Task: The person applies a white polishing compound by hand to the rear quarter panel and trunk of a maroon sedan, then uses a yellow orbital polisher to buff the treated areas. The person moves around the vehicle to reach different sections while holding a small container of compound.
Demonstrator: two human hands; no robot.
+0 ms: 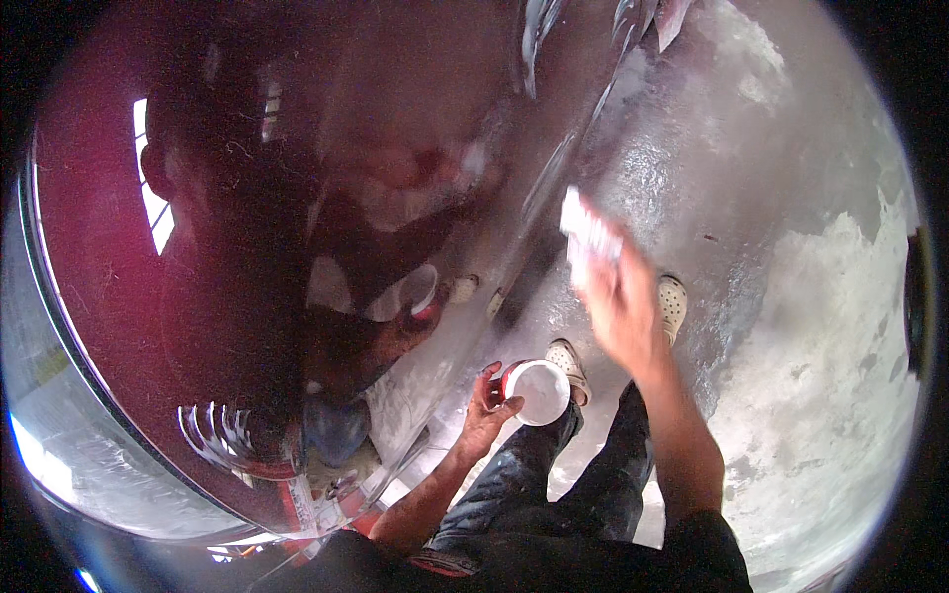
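Observation:
My left hand [482,420] grips a small round tub [540,393], white inside with some red on its outer side. A pale layer covers what shows of the tub's inside. Higher up and to the right, my right hand [628,311] is closed around a white, cloth-like wad [591,233], smeared by motion. That wad appears in front of the lower edge of a glossy dark red car panel [89,208]; contact between them cannot be made out. White smears [536,49] mark the panel near the top, and curved white streaks [219,435] lie at its lower left.
Wet-looking grey concrete floor [820,326] with pale patches stretches along the right. My feet wear cream perforated clogs [672,304] close to the car's side. Curved glass [99,445] borders the panel at the left. The shiny panel mirrors my arms and the tub.

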